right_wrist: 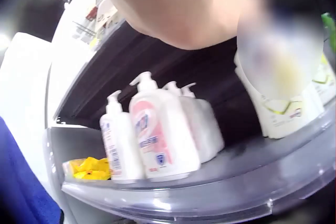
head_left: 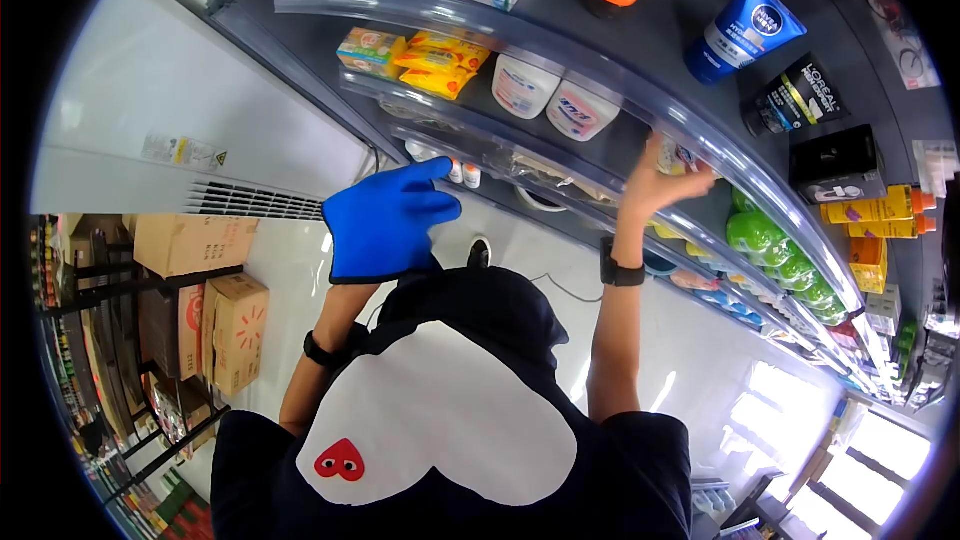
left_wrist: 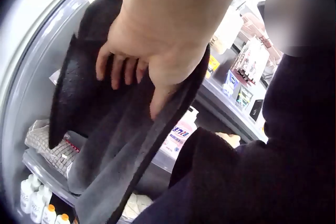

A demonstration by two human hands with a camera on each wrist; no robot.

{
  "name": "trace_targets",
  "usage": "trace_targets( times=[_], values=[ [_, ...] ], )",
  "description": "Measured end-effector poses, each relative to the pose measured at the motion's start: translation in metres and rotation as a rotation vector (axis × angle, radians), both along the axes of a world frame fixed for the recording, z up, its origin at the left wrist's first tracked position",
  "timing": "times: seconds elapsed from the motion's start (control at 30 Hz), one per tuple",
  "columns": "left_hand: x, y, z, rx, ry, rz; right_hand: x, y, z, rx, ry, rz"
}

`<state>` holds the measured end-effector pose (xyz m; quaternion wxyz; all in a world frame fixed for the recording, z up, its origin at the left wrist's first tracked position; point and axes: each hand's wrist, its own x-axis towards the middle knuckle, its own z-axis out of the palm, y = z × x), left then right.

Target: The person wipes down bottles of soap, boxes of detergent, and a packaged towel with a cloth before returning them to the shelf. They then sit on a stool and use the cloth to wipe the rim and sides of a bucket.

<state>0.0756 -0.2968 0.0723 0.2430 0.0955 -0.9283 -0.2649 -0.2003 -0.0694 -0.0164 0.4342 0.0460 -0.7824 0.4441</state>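
Observation:
My left hand (left_wrist: pixel 152 50) grips a blue glove-shaped cloth (head_left: pixel 385 220), raised in front of the shelves; in the left wrist view the cloth (left_wrist: pixel 105 124) looks dark and drapes down from my curled fingers. My right hand (head_left: pixel 665 178) reaches up to a middle shelf and holds a small white pack (head_left: pixel 682 156) at the clear shelf rim (head_left: pixel 600 75). In the right wrist view, white pump bottles (right_wrist: pixel 157 129) stand on that shelf, left of a white pack with green print (right_wrist: pixel 286 108). The right fingertips are hidden there.
Yellow packs (head_left: pixel 440 60) lie left of the pump bottles (head_left: pixel 555 95). A blue tube (head_left: pixel 745 25) and black boxes sit above, green bottles (head_left: pixel 770 245) to the right. Small white bottles (left_wrist: pixel 37 203) stand on a low shelf. Cardboard boxes (head_left: pixel 225 325) are stacked on the floor at left.

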Motion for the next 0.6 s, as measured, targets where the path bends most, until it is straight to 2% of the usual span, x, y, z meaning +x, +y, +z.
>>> trace_targets(
  times=[0.07, 0.1, 0.2, 0.33, 0.53, 0.6],
  values=[
    [-0.001, 0.0, 0.002, 0.02, 0.001, -0.033, -0.018, 0.036, -0.018, 0.027, -0.062, -0.199],
    [-0.002, 0.001, 0.003, 0.028, 0.002, -0.046, -0.03, 0.047, -0.023, 0.032, -0.028, -0.147],
    [-0.004, -0.001, 0.006, 0.051, 0.016, -0.069, -0.053, 0.068, -0.034, -0.093, -0.346, 0.109],
    [-0.011, -0.005, 0.01, 0.095, 0.051, -0.091, -0.045, 0.068, -0.031, -0.081, -0.36, 0.065],
    [-0.024, -0.001, 0.014, 0.162, 0.094, -0.171, 0.039, 0.051, -0.041, -0.044, -0.164, 0.06],
    [-0.03, 0.003, 0.013, 0.192, 0.095, -0.228, 0.077, 0.038, -0.028, -0.01, -0.069, 0.088]
  ],
)
